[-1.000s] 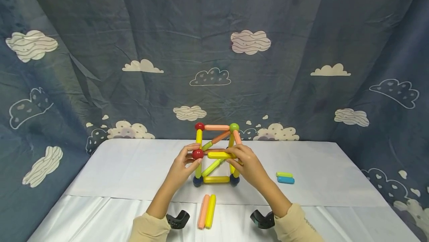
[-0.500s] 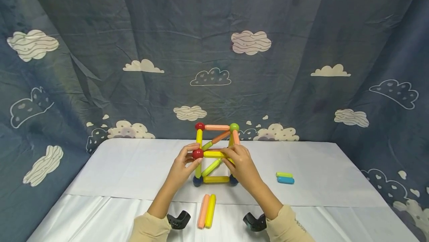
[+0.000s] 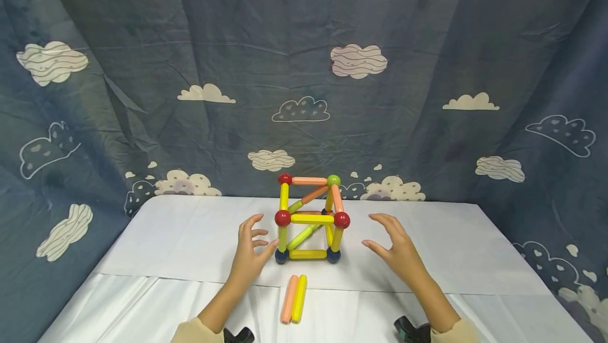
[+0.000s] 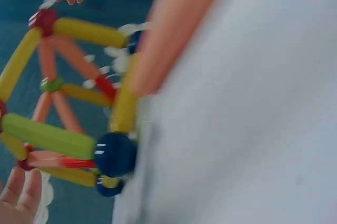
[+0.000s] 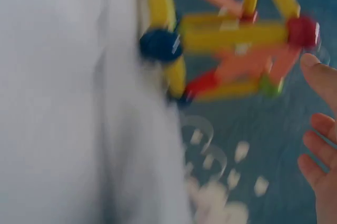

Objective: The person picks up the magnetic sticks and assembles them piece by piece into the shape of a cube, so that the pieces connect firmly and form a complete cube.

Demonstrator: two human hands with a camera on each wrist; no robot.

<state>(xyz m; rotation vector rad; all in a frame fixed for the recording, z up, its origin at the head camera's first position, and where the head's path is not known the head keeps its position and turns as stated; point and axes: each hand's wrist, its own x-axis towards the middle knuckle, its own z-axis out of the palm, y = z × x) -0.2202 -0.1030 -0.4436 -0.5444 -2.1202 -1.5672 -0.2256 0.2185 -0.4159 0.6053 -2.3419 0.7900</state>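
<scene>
A cube-like frame of coloured sticks and balls (image 3: 308,254) stands on the white-covered table. Along its upper front edge, a yellow stick (image 3: 312,219) spans two red balls (image 3: 341,220). My left hand (image 3: 252,250) is just left of the frame, fingers bent and holding nothing; whether the thumb touches the frame I cannot tell. To the right, apart from it, my right hand (image 3: 399,250) hangs with thumb and fingers spread. The right wrist view has my right hand (image 5: 324,145) at its edge near a red ball (image 5: 303,32). Blur softens both wrist views.
An orange stick (image 3: 289,299) and a yellow stick (image 3: 298,299) lie side by side before the frame. Behind the table (image 3: 190,237) hangs a dark cloud-patterned cloth (image 3: 247,58). The short green and blue sticks seen earlier are hidden, apparently behind my right hand.
The yellow stick, pinched by my right hand, moved left to the front-left red ball and now bridges both red balls. Both hands then let go and drew apart, the right one farther.
</scene>
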